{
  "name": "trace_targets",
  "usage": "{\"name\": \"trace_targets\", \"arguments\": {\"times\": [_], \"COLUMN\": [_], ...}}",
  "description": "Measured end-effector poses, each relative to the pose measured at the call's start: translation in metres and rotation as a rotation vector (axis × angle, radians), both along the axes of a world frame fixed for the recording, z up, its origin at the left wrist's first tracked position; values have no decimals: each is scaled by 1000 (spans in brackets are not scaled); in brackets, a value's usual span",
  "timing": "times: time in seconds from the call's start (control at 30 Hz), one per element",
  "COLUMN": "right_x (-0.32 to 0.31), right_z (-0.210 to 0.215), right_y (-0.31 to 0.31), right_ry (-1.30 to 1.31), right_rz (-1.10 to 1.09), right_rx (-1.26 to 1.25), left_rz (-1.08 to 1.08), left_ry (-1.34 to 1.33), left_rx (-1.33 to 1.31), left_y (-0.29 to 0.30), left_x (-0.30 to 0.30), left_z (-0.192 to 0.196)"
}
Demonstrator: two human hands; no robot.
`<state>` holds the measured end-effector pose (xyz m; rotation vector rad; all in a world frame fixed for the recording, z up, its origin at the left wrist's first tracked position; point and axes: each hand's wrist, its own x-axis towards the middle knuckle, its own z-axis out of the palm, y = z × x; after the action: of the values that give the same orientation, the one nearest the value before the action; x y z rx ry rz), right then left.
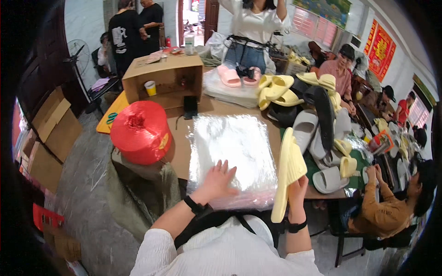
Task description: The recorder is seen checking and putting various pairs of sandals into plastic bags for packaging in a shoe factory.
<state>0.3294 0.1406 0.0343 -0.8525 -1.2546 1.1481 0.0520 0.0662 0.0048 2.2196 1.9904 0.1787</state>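
Observation:
A stack of clear plastic bags point(232, 142) lies flat on the table before me, shiny with glare. On its lower left part rests my left hand point(214, 181), palm down with the fingers stretched out. My right hand point(298, 193) grips a pale yellow slide slipper point(287, 172), held upright on edge at the right side of the bags. Its fingers are mostly hidden behind the slipper. Beyond it a heap of slippers is piled up, with a grey slipper point(305, 130), a black slipper point(323, 119) and yellow slippers point(277, 88) among them.
Left of the bags stands a big red roll of plastic twine point(140, 133). Behind are an open cardboard box point(161, 76), a black phone point(190, 107) and pink slippers point(229, 76). Green-handled scissors point(112, 118) lie at the far left. A person in brown point(382, 211) sits at right.

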Motion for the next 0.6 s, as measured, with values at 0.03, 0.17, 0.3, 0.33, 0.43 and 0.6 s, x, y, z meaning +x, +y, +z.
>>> {"name": "trace_targets", "arguments": {"times": [0.03,0.17,0.3,0.33,0.43,0.6], "right_x": [12,56,65,62,55,28], "right_z": [-1,-8,-16,-10,-3,10], "right_y": [-7,-31,-47,-54,-66,-95], "right_ry": [39,31,10,-24,-148,-906], "right_rz": [-5,-19,-95,-75,15,230], "right_rx": [-6,-96,-72,-38,42,474], "left_rz": [-17,26,11,37,93,82], "left_ry": [-4,-115,-313,-399,-571,-737], "left_rx": [-7,45,103,148,230,54], "left_y": [7,18,18,17,19,25], "left_x": [1,3,1,1,2,6], "left_z": [0,0,2,5,11,30]}}
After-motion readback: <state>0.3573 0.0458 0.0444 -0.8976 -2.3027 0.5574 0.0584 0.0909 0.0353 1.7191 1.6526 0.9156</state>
